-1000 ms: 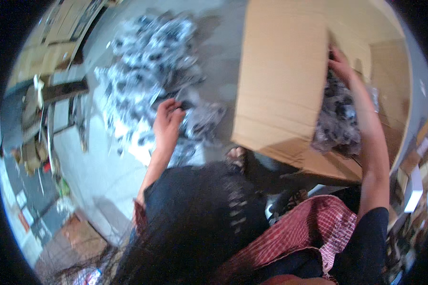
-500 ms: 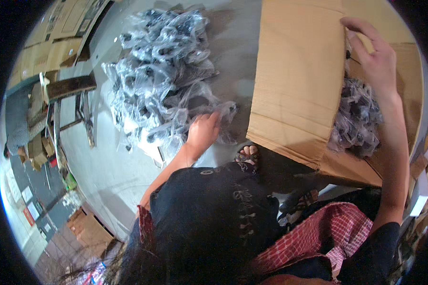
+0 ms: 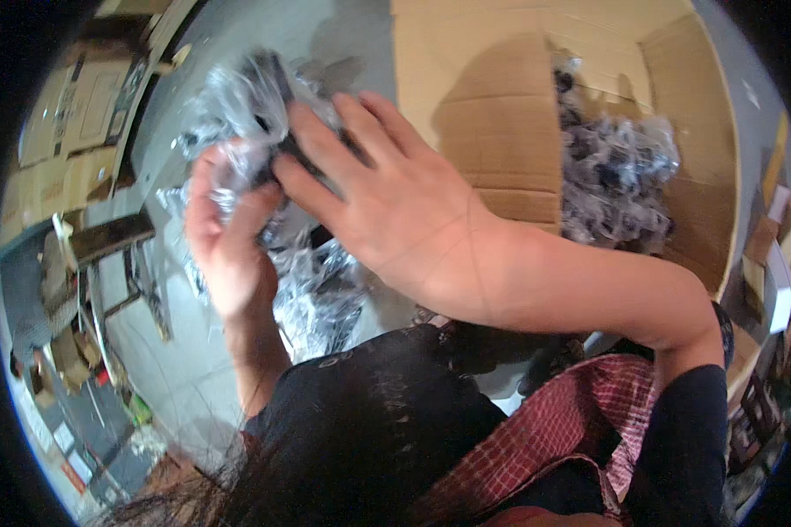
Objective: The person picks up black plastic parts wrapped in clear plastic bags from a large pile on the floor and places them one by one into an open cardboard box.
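Half a second earlier, the left hand (image 3: 228,237) had been down at the floor pile (image 3: 321,294) and the right hand (image 3: 404,211) up at the edge of the carton (image 3: 479,97); now both had come together at a plastic-wrapped bundle (image 3: 246,105), toward eleven o'clock. The left hand had its thumb and fingers curled around the bundle's lower part. The right forearm crossed the view from four o'clock, its hand against the bundle's right side with fingers spread apart; motion blur made it impossible to tell whether they gripped. The bundle hung above the pile, whose clear bags showed below the hands toward eight o'clock. The carton stood open at one o'clock, with bagged pieces (image 3: 620,176) inside it at two.
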A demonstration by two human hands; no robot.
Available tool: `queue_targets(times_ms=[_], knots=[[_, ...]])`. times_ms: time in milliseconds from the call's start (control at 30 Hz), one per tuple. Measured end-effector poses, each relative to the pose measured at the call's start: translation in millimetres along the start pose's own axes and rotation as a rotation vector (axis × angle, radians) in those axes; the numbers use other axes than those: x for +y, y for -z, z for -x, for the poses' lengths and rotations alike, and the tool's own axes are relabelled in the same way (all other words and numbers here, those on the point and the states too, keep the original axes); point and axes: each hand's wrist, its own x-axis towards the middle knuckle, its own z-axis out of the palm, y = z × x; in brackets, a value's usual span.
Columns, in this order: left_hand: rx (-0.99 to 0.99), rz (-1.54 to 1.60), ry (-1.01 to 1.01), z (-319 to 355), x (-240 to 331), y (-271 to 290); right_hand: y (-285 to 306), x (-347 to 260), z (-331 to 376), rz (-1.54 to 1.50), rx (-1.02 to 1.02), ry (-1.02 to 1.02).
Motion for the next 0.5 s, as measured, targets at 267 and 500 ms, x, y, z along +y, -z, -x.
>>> queue_targets(times_ms=[267,500], knots=[[-0.412,0.299,0.119,-26,64,-110,51,96,3,0.19,0.286,0.039],[-0.361,0.046,0.042,-28,5,-95,59,299,126,-0.12,0.191,-1.019]])
